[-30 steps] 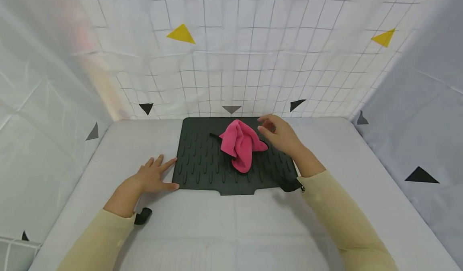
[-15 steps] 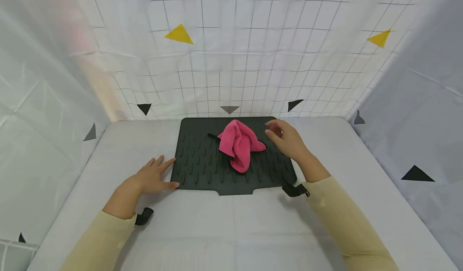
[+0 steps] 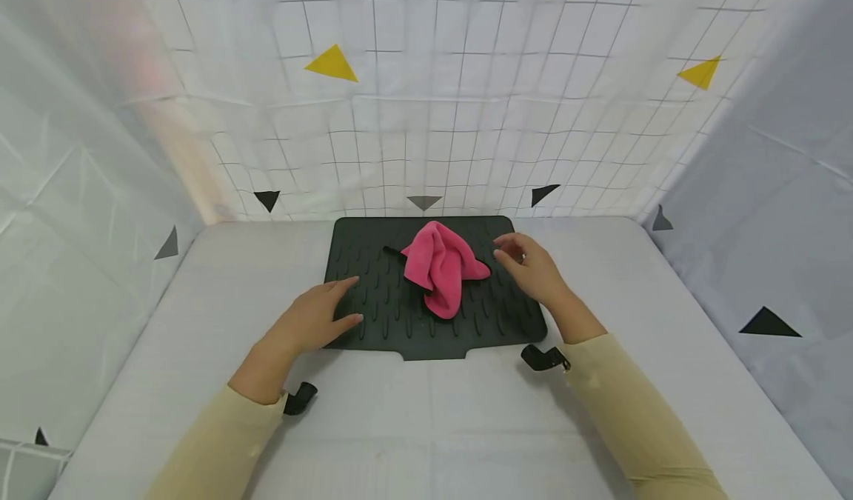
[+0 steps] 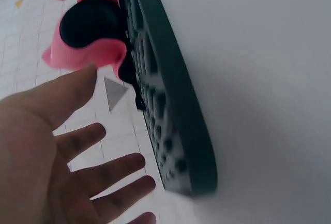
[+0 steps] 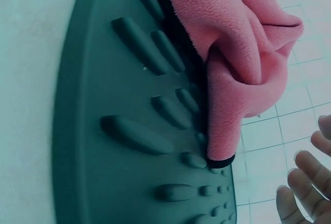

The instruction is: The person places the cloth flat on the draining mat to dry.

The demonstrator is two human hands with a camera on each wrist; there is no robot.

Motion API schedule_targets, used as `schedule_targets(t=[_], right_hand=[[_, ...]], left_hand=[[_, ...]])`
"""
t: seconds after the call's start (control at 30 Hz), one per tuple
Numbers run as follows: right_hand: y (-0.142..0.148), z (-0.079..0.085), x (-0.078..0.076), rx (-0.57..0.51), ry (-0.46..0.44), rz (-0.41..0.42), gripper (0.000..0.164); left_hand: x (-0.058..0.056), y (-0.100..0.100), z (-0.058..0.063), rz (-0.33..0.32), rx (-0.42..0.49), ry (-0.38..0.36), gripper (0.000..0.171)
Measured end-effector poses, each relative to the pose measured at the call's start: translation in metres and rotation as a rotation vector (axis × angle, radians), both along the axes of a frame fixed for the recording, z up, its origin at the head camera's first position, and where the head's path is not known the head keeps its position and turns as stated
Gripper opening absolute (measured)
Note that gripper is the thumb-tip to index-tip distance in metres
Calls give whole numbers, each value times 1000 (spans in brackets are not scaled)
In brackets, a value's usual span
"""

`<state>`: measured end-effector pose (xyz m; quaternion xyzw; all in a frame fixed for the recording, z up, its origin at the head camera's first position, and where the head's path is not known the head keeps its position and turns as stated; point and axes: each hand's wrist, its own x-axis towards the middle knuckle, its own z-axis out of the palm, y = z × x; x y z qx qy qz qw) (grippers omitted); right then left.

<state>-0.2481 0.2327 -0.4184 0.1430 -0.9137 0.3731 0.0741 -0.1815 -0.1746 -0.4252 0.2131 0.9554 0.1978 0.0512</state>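
Left wrist view exposing black patch (image 4: 93, 22), head view mostly hiding it beneath pink cloth (image 3: 440, 267), left hand (image 3: 309, 318), right hand (image 3: 533, 272) holding fingers apart

Three cameras face one cloth (image 3: 442, 267) and mat (image 3: 435, 346), from the head and both wrists.
The head view looks forward and down from the near side, well back, taking in the left hand (image 3: 308, 322), right hand (image 3: 535, 269) and far wall (image 3: 466, 115). The left wrist camera (image 3: 300, 398), close off the mat's near left, and the right wrist camera (image 3: 543, 358), by the near right corner, face far, tipped sideways. Both share cloth, mat and wall; the left also catches the right hand.
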Motion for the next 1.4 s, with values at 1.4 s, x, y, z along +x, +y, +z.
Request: schedule_targets(t=[1.4], right_hand=[[-8, -31, -20, -107, -312, 167, 25]], left_hand=[[-26, 98, -12, 235, 817, -132, 47]])
